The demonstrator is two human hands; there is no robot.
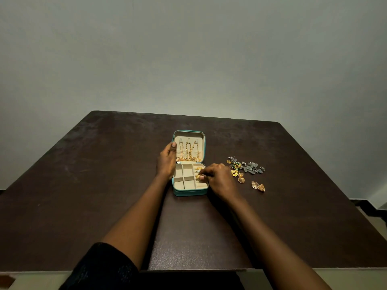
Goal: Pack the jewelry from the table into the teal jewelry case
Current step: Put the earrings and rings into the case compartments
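One teal jewelry case (189,193) lies open near the middle of the dark brown surface (83,185). Its lid (189,136) is swung back at 12 o'clock of the tray. Three gold chains (188,151) hang side by side against the lid's beige lining, their ends gathered at the hinge. The tray is split into beige compartments. The column at its 3 o'clock side holds small gold rings (199,168) toward the hinge.

Just below them, toward 6 o'clock, the right hand (219,181) reaches in from 3 o'clock. Its fingers (206,175) are pinched together on a round gold piece (198,177) inside that column. The left hand (167,162) is at the case's 9 o'clock. Its thumb is hooked over the lid's rim and the rest of the hand is curled round the lid's side, gripping it.

At 3 o'clock of the case, apart from it, loose jewelry rests on the surface:
- a dark silver cluster (253,169)
- green-and-yellow flower pieces (236,165) beside the cluster
- a gold bell-shaped earring (240,179) close to the right hand
- another gold pair (259,186) toward 4 o'clock

A black sleeve (100,266) covers the left upper arm at 7 o'clock. A plain grey-green wall (188,59) rises beyond the surface at 12 o'clock.
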